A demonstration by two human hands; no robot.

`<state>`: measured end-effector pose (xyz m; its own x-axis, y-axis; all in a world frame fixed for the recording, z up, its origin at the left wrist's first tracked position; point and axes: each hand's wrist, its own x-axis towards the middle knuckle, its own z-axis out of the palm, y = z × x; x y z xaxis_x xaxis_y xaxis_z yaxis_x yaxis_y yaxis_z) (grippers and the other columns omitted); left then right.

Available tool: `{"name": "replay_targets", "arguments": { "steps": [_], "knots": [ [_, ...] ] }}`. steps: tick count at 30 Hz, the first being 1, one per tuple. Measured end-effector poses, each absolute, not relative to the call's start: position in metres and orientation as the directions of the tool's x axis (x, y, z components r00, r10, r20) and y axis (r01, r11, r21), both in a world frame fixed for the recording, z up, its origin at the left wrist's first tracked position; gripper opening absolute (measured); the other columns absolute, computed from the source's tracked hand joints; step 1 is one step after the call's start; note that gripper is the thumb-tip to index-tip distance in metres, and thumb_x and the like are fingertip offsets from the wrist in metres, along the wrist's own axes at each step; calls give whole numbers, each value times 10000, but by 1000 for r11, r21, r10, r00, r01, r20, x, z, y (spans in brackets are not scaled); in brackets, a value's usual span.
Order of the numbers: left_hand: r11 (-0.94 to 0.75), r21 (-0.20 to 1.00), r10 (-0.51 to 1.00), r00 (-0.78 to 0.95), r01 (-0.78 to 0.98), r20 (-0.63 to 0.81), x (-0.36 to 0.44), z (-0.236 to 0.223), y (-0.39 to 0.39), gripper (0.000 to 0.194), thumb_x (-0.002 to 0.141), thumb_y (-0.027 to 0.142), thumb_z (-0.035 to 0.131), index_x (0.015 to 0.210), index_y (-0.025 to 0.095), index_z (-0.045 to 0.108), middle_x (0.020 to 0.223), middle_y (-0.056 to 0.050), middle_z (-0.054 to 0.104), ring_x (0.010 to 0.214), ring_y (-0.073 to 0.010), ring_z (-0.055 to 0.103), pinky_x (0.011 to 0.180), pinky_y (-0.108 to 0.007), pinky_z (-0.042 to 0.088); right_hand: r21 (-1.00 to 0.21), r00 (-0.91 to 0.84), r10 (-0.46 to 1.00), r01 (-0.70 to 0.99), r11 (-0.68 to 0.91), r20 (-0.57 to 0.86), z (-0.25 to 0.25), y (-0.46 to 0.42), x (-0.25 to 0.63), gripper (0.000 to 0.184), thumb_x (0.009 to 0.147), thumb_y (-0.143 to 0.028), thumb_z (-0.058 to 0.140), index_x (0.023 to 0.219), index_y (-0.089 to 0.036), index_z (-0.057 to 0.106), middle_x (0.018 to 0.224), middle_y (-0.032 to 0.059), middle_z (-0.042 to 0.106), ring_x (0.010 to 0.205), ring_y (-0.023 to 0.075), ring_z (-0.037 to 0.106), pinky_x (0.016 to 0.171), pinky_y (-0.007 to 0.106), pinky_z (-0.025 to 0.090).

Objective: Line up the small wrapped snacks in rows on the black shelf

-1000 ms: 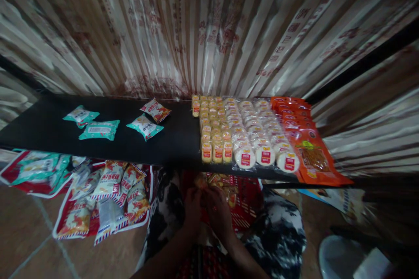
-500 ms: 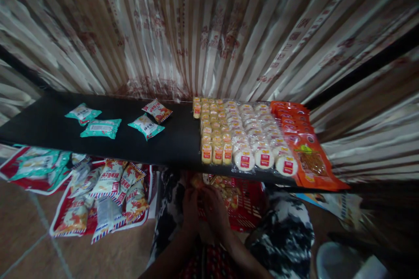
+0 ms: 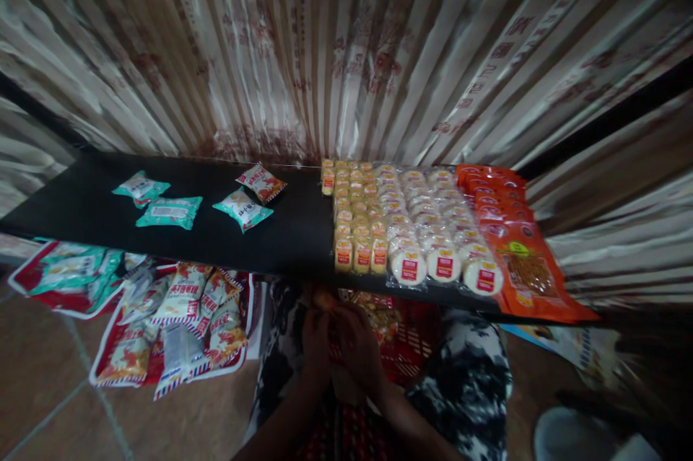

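Observation:
In the shadow below the shelf's front edge, my left hand (image 3: 315, 340) and my right hand (image 3: 354, 342) are close together with bent fingers. A small orange-yellow packet (image 3: 325, 300) shows at their fingertips; both hands appear closed on it, though its details are lost in the dark. Right behind them stands a red basket (image 3: 416, 353) holding several small yellow wrapped snacks (image 3: 382, 317). Above, on the black shelf (image 3: 295, 237), yellow wrapped snacks (image 3: 362, 255) stand in rows beside round white wrapped cakes (image 3: 408, 268).
Orange bags (image 3: 528, 270) overlap at the shelf's right end. Teal packets (image 3: 170, 212) and a red-and-white packet (image 3: 261, 181) lie to the left. Below are a basket of striped snack bags (image 3: 181, 295) and a basket of teal packets (image 3: 73, 270). A pleated curtain (image 3: 346, 50) hangs behind.
The view has shifted slightly. Both hands stay together under the shelf edge, with the orange-yellow packet still at the fingertips. The goods on the shelf keep their arrangement.

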<state>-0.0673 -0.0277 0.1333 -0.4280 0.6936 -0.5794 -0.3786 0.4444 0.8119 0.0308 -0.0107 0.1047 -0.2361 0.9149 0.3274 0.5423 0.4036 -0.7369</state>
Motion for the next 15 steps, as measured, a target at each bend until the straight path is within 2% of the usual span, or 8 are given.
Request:
{"name": "replay_targets", "arguments": {
  "steps": [5,15],
  "knots": [
    [428,782,713,-362,-453,-600,-64,135,-30,104,776,194,446,840,185,527,877,-64,628,775,-146,619,712,-248,502,-724,-249,908,547,420,338,110,-15,35,263,830,-154,480,1038,-239,616,1071,84,598,1003,206,578,843,375,535],
    [355,810,714,-425,-466,-557,-61,132,-38,52,752,219,498,742,188,539,767,-33,607,734,-147,608,709,-273,506,-734,-285,892,508,451,351,119,-20,42,302,812,-150,495,1071,-252,610,1088,80,603,1015,212,582,866,396,532]
  ]
}}
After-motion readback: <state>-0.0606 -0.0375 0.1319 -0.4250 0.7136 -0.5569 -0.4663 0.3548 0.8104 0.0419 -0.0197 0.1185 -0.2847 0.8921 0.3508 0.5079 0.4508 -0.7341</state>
